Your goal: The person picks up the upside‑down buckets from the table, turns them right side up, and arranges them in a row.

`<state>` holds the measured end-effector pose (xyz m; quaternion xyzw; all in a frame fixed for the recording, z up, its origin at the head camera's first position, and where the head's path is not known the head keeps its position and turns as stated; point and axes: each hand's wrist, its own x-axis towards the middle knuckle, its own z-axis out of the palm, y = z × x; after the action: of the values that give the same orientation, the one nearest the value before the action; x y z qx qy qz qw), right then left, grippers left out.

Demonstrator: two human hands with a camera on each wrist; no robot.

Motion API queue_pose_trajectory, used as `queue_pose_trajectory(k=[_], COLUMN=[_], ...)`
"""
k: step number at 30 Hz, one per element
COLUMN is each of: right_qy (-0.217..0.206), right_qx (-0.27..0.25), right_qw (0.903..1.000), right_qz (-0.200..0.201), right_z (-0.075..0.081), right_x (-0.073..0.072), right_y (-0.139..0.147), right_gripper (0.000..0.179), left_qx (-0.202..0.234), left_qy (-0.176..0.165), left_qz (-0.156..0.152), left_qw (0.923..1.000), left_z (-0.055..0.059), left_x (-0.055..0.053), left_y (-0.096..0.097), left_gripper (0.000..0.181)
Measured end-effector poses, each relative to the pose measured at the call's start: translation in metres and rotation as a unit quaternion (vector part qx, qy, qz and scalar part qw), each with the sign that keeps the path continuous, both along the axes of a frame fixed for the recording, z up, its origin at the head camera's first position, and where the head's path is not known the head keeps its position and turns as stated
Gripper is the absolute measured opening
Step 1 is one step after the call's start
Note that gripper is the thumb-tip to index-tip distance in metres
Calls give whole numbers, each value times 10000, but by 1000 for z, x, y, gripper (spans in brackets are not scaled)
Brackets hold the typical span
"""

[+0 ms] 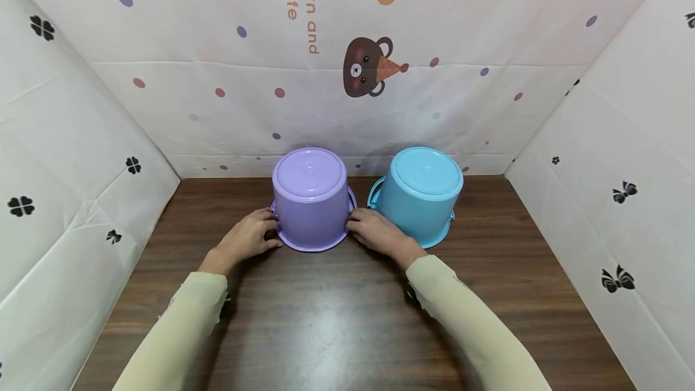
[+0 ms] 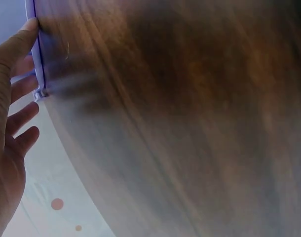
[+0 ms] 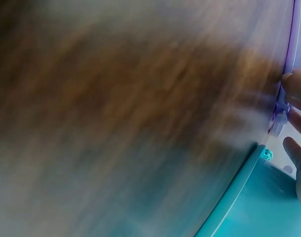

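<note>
A purple bucket (image 1: 311, 213) stands upside down on the brown wooden table, its base facing up and its rim at the tabletop. My left hand (image 1: 247, 236) holds the rim on its left side. In the left wrist view the thumb of that hand (image 2: 10, 106) presses the rim (image 2: 36, 54), with two fingers behind it. On the right side my right hand (image 1: 378, 231) grips the same rim, near the handle joint (image 3: 281, 111). A light blue bucket (image 1: 422, 201), also upside down, stands just beyond my right hand, its handle hanging at its left.
The brown table (image 1: 326, 318) stretches out in front of the buckets. Behind them rises a white wall sheet (image 1: 228, 119) printed with bears and dots. White side panels (image 1: 60, 210) with black clover and bow prints flank the table.
</note>
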<state>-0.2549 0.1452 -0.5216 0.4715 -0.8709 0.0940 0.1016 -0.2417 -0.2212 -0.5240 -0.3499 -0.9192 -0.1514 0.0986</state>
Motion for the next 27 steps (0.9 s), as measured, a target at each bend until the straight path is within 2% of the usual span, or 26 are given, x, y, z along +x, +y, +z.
queue_pose_trajectory(k=[11, 17, 22, 27], right_qy=[310, 708, 1158, 1269], right_qx=[224, 380, 452, 434], right_qw=[9991, 9960, 9916, 9906], right_qz=[-204, -379, -368, -277], right_z=[2, -2, -7, -9], right_x=[-1, -2, -4, -5], right_y=[-5, -8, -9, -8], right_gripper=[9, 4, 7, 9], left_qx=[19, 70, 229, 371], left_qy=[211, 55, 99, 325], left_qz=[76, 247, 157, 50], left_qw=[9997, 9997, 9996, 9988], left_z=[-2, -4, -7, -11], left_x=[-1, 2, 4, 3], left_y=[3, 4, 5, 4], left_gripper=[35, 36, 37, 36])
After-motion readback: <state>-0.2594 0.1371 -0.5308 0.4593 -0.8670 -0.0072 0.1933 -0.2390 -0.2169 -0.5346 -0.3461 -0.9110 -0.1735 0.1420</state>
